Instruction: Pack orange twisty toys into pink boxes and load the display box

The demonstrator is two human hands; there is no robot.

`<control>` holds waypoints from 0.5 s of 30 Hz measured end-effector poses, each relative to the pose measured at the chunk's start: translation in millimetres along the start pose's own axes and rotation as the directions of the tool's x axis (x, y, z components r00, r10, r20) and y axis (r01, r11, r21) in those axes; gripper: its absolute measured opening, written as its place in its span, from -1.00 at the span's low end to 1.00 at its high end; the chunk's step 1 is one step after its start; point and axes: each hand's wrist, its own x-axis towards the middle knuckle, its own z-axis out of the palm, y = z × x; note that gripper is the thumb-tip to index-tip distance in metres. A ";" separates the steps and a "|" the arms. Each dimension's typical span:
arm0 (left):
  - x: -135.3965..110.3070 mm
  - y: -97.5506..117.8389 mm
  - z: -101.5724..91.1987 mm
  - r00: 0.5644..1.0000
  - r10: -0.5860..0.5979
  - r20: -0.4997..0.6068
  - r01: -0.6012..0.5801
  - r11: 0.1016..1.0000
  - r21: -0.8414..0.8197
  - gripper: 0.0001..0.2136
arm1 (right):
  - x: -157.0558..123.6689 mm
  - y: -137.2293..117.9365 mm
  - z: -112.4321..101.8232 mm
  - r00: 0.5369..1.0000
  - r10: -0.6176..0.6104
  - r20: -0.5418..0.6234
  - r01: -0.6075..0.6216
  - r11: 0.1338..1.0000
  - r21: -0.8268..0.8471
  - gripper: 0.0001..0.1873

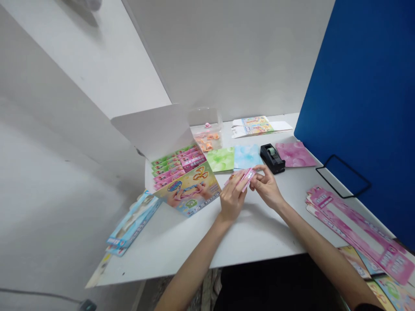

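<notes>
A small pink printed box is held up over the middle of the white table. My left hand wraps round it from the near left, its fingers lying across the printed side. At the box's right end, the thumb and fingers of my right hand are closed on the edge; the exact grip is partly hidden. Left of my hands stands an open display box with its white lid raised. Rows of pink and green small boxes fill it.
Behind my hands lie green cards, blue cards, a black tape dispenser and pink cards. A clear tub holds orange pieces. Flat pink sleeves lie right, blue packages left. A blue partition borders the right.
</notes>
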 end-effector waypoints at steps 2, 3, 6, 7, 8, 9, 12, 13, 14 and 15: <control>-0.9 0.1 0.1 1.000 -0.004 0.003 0.004 1.000 -0.011 -0.53 | -0.9 -1.9 1.0 1.000 0.015 -0.005 -0.015 1.000 -0.015 -0.48; -1.3 0.2 0.2 1.000 -0.008 0.004 0.008 1.000 -0.014 -0.52 | -1.2 -3.1 1.5 1.000 0.019 -0.010 -0.019 0.999 -0.028 -0.47; -2.2 0.3 0.8 1.000 -0.024 0.010 0.025 0.999 -0.030 -0.49 | -1.7 -6.3 2.2 1.000 0.020 -0.010 -0.020 0.998 -0.060 -0.47; -2.5 0.2 1.2 1.000 -0.027 0.010 0.028 0.999 -0.037 -0.48 | -1.8 -6.8 2.0 1.000 0.017 -0.009 -0.018 0.998 -0.068 -0.47; -2.8 0.0 1.6 1.000 -0.028 0.010 0.028 0.999 -0.044 -0.47 | -1.7 -6.9 1.6 1.000 0.016 -0.010 -0.016 0.997 -0.076 -0.47; -3.0 -0.2 2.0 1.000 -0.026 0.009 0.026 0.998 -0.048 -0.47 | -1.7 -6.8 1.1 1.000 0.015 -0.011 -0.016 0.996 -0.087 -0.46; -2.8 -0.8 3.0 1.000 -0.015 0.014 0.016 0.999 -0.048 -0.48 | -1.2 -5.3 -0.8 1.000 0.014 -0.007 -0.015 0.994 -0.109 -0.43; -2.5 -1.0 3.1 1.000 -0.013 0.018 0.014 0.999 -0.041 -0.49 | -1.1 -4.9 -1.4 1.000 0.011 -0.002 -0.011 0.994 -0.110 -0.43; -2.0 -1.0 3.2 1.000 -0.012 0.021 0.013 0.999 -0.032 -0.50 | -0.9 -4.5 -1.8 1.000 0.007 0.002 -0.007 0.994 -0.109 -0.43; -1.5 -1.0 3.1 1.000 -0.010 0.025 0.011 1.000 -0.024 -0.51 | -0.8 -4.4 -2.2 1.000 0.003 0.005 -0.002 0.994 -0.109 -0.43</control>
